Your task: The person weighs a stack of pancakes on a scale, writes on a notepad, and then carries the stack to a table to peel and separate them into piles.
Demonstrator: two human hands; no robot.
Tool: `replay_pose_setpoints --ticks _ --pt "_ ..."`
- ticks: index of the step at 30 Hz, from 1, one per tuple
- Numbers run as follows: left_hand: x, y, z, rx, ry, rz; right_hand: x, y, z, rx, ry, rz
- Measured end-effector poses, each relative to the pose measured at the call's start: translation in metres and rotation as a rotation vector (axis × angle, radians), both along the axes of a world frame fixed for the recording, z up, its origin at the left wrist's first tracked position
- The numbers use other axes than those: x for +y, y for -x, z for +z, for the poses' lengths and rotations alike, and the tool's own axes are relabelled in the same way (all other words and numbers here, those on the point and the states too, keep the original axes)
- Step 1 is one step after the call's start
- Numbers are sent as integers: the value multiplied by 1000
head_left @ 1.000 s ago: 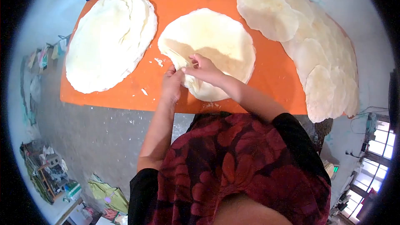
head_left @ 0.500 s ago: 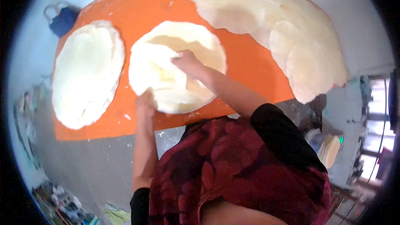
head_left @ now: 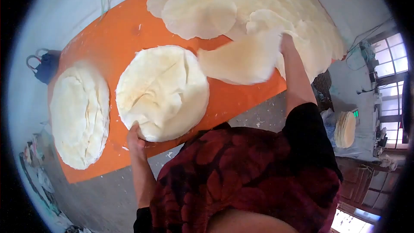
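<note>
My right hand [head_left: 286,44] is closed on the edge of one thin, round, pale dough sheet [head_left: 241,58], which hangs blurred by motion over the orange table. At the near edge of a thick round stack of dough sheets [head_left: 166,90], my left hand [head_left: 136,137] pinches the rim, thumb on top; its other fingers are partly hidden. The top of this stack is creased and puckered. Behind my right hand, many single sheets [head_left: 200,13] lie overlapping along the table's far and right side.
Another stack of round sheets [head_left: 79,116] lies at the left end of the orange table [head_left: 125,30]. A dark blue bag [head_left: 46,67] is beyond the left edge. Upright round sheets [head_left: 345,129] stand at the far right, near barred windows [head_left: 390,56].
My right hand has moved right, carrying a sheet off the middle stack. My left hand stays at that stack's near edge. The view has shifted.
</note>
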State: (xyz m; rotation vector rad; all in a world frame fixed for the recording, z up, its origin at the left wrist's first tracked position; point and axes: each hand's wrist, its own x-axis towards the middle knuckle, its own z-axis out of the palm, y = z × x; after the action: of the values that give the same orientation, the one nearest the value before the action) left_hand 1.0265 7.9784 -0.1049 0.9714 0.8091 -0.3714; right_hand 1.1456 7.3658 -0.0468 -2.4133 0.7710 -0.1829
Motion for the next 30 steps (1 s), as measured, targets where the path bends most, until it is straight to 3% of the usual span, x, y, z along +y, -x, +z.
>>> replay_pose_setpoints --ticks 1,4,6,7,8,10,11,13,15,17,18,20,21,22,23,24,26,27,30 --pt "2 0 -3 -21 -14 -19 -18 17 -9 204 724 310" --pt "12 -4 -31 -119 13 -10 -32 27 -33 -95 -128 -35" --pt "18 -5 -42 -147 37 14 25 26 20 143 642 414" --pt "17 -6 -43 -145 43 34 -1 1 -21 -162 696 472" --pt "17 -6 -44 -144 49 57 69 9 43 -176 516 392" --pt "18 -5 -44 -125 67 32 102 -8 95 -45 419 479" --pt "20 -5 -45 -115 74 16 105 -12 119 -172 329 412" --pt "31 -4 -56 -104 82 -55 81 -24 144 -319 51 177" --pt "25 -4 -49 -87 73 -84 55 -9 162 -486 -361 103" --pt "14 1 -27 -64 41 -74 36 17 163 -467 -335 -143" --pt "19 -1 -37 -53 58 -80 -3 31 137 -425 -113 -102" --pt "36 -5 -63 -32 86 -89 -26 62 89 -428 -166 -222" --pt "35 -5 -63 -45 75 -75 -12 91 72 -474 -442 -385" --pt "33 -6 -61 -61 63 -62 -33 114 17 -511 -360 -290" --pt "31 -6 -59 -76 51 -50 -5 136 5 -490 -546 -510" --pt "30 -3 -55 -178 25 -122 -34 160 -62 -306 -457 -537" --pt "32 5 -53 -334 -14 -242 -2 207 -100 -208 -267 -310" --pt "34 7 -57 -392 -27 -287 2 210 -126 -536 -883 -639" --pt "44 1 -70 -415 -26 -343 12 209 -121 -557 -933 -756"
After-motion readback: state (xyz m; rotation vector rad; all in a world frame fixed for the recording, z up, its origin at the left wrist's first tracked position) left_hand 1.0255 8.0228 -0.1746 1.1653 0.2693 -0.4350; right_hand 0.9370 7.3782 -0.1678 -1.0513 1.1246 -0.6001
